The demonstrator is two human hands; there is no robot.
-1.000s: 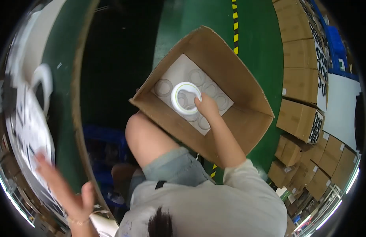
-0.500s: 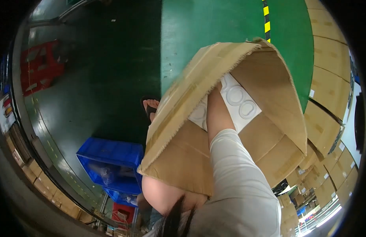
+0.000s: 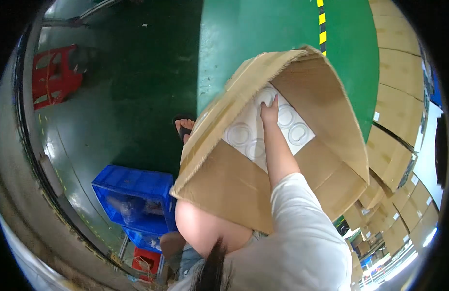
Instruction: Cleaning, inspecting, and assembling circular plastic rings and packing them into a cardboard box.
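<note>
Green floor (image 3: pixel 246 29); in box (image 3: pixel 331 104), white tray (image 3: pixel 256 121) is reached near far corner by R hand (image 3: pixel 269 114), fingers apart, prob. empty; L hand can't be seen. Reach-in step, prob.; clearing box edge is called for.

The cardboard box (image 3: pixel 229 177) gaped upward, leaving a way down to the white tray (image 3: pixel 254 124) right of the forearm (image 3: pixel 275 148). The right hand (image 3: pixel 269 114) blocked the middle; the box's left wall (image 3: pixel 224 106) hid the tray's far-left edge.
</note>
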